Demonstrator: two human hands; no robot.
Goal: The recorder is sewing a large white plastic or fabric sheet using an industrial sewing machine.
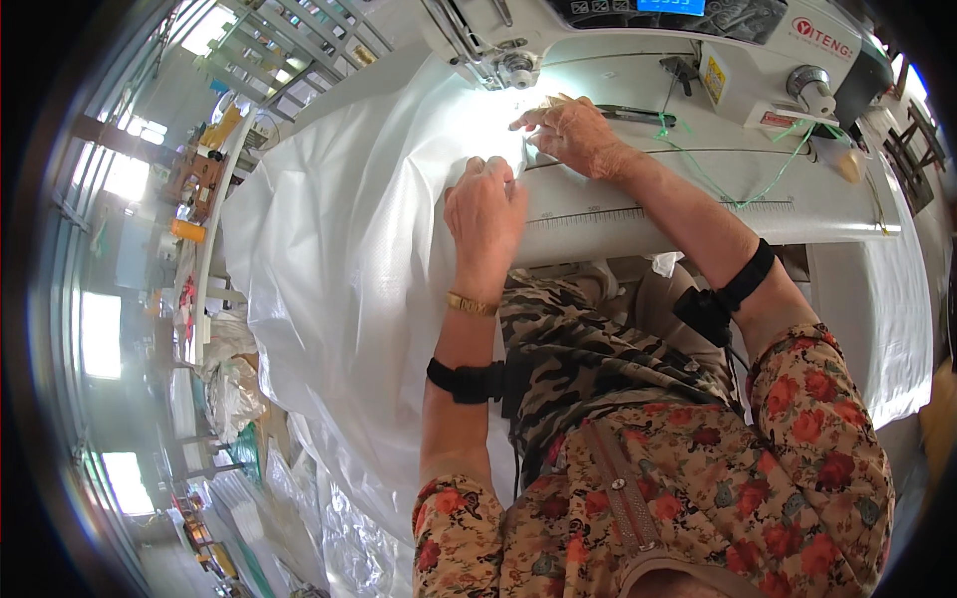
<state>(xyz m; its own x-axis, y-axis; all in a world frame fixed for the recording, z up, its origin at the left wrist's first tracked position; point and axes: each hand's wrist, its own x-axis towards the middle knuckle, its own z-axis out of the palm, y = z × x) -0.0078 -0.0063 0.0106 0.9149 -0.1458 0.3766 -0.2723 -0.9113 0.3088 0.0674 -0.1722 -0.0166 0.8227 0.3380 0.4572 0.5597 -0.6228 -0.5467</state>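
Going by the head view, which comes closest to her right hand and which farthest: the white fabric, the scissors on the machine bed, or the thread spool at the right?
From the right hand:
1. White fabric, touching its fingertips, leftward.
2. Scissors, just right of it.
3. Thread spool, far right on the sewing machine.

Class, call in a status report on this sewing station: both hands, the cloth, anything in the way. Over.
Left hand pinching white woven cloth at its edge. Right hand pressing cloth flat near sewing machine needle. Loose green thread on table, clear of cloth.
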